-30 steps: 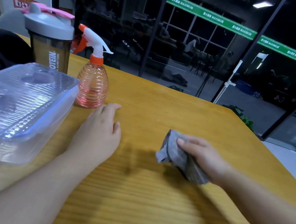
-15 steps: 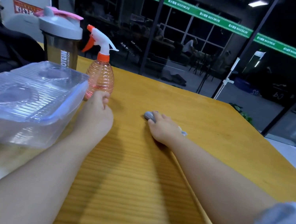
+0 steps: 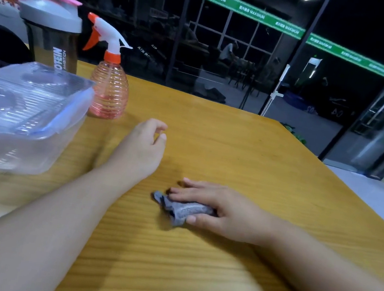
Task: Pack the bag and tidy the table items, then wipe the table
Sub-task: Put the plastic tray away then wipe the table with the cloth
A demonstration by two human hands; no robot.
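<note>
Head: crumpled grey cloth (image 3: 185, 209), wood-grain table (image 3: 235, 151)

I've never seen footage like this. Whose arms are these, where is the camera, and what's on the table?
No machine here: a person wears a camera on the head, looking down at their own arms. The right hand presses a grey cloth onto the yellow wooden table, thumb curled round it. The left hand holds nothing, fingers loosely curled. At the left stand a clear plastic box, a pink spray bottle and a dark shaker bottle.
</note>
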